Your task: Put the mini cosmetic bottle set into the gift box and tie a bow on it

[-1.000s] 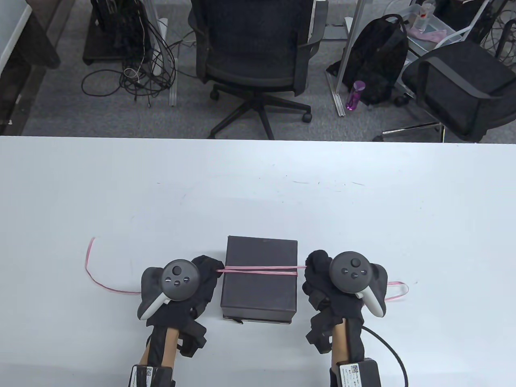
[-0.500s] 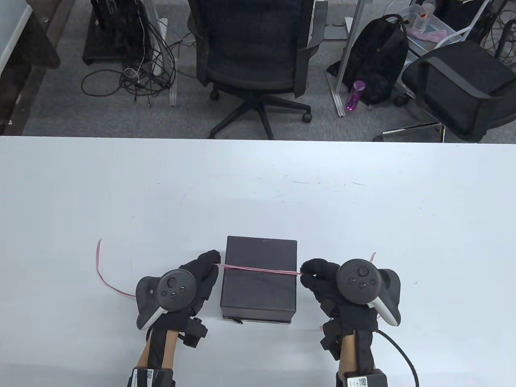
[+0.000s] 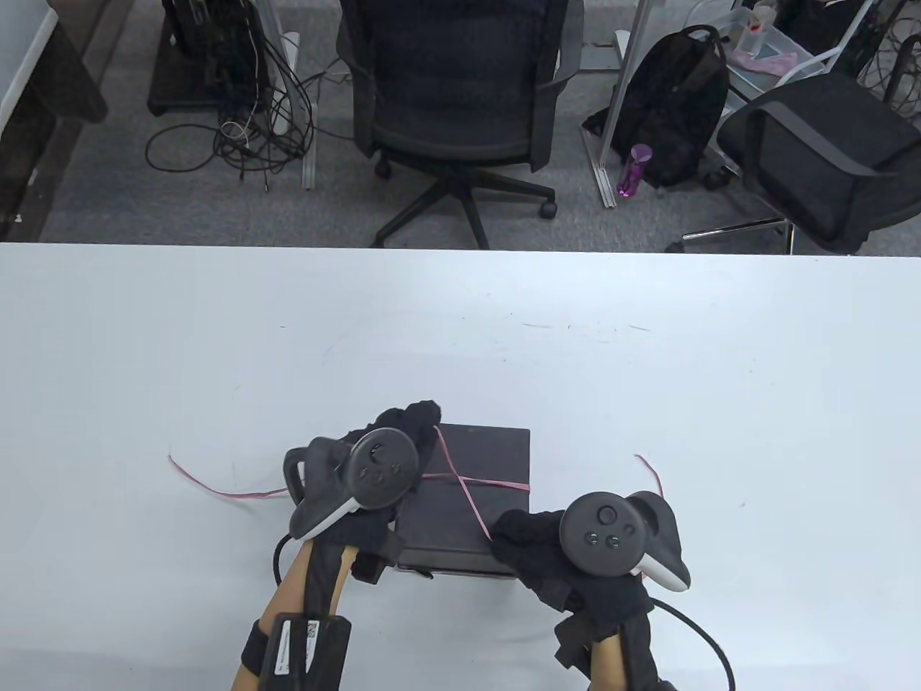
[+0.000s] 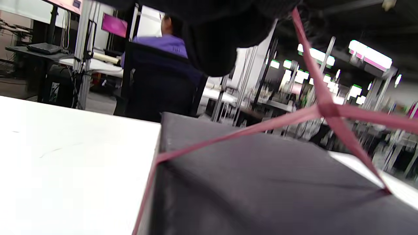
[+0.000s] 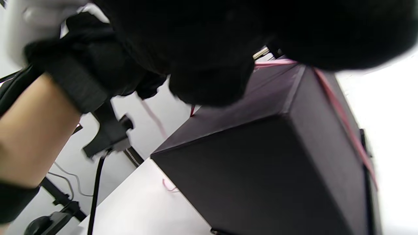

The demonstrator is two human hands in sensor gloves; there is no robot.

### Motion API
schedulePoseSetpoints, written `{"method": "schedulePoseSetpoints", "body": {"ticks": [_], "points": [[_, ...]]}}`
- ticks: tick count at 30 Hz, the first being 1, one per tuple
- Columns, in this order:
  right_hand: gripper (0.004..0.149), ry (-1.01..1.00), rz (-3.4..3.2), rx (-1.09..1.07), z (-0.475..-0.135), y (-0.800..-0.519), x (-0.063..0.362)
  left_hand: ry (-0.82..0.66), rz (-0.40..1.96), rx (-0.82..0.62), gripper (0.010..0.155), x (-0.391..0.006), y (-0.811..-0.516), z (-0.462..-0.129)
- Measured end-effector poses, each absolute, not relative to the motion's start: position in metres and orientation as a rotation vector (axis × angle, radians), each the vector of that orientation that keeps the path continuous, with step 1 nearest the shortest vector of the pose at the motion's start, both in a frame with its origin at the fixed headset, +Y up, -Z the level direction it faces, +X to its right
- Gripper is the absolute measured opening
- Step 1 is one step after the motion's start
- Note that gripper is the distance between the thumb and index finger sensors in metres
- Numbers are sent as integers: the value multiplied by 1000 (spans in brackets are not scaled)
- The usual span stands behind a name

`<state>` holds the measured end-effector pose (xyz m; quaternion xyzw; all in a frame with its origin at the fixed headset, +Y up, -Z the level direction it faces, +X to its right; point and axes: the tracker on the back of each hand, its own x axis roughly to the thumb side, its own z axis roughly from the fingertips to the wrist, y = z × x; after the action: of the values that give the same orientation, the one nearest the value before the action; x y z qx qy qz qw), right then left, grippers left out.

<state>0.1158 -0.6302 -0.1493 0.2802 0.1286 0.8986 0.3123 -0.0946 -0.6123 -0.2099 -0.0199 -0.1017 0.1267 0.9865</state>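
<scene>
Left hand: the black-gloved left hand (image 3: pixel 403 432) sits over the far left corner of the box, fingers pinching one strand of the thin pink ribbon (image 3: pixel 464 493).
Right hand: the black-gloved right hand (image 3: pixel 532 547) sits at the near right corner, fingers closed on the other strand.
Ribbon: the two strands cross once above the lid, pulled diagonally; loose tails trail on the table to either side.
Box: the dark rectangular lidded gift box (image 3: pixel 496 450) stands closed near the table's front edge, between the hands. The bottle set is not visible, presumably inside.
Stage: likely the first crossing of the knot; no bow yet.
Risk: uneven pulling could slide the band off a box corner, or drag the light box; a narrow ribbon may slip from gloved fingertips and loosen the crossing.
Surface: a plain white table (image 3: pixel 719 396), faintly scuffed.
Room: grey carpet, two black office chairs (image 3: pixel 460 79), tangled cables, a black backpack and a purple bottle (image 3: pixel 633 170) beyond.
</scene>
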Motion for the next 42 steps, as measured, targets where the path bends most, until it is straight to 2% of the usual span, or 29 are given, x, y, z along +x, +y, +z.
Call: {"method": "schedulePoseSetpoints", "body": {"ticks": [3,6,9,14,18,24,32,37,42], "points": [[40,400,2299,785,-149,-635,111,-184,188,-143,44,-81,-619,-231],[40,402,2314,793,-149,-636,109,-164,266,-246,44,-79,-633,-245],[40,412,2301,810,-149,-637,108,-163,356,-285,44,-84,-644,-251],[40,419,2297,796,-150,-638,111,-122,341,-243,45,-98,-646,-246],[40,365,2344,691,-153,-637,125,-54,335,-188,46,-118,-649,-233],[41,337,2418,573,-162,-643,133,-60,533,-102,47,-151,-666,-195],[42,329,2446,524,-173,-660,127,-92,780,-52,46,-172,-688,-157],[42,282,2458,514,-175,-663,128,-94,862,-43,45,-179,-700,-152],[41,182,2532,477,-177,-661,138,-83,739,-2,45,-186,-703,-155]]}}
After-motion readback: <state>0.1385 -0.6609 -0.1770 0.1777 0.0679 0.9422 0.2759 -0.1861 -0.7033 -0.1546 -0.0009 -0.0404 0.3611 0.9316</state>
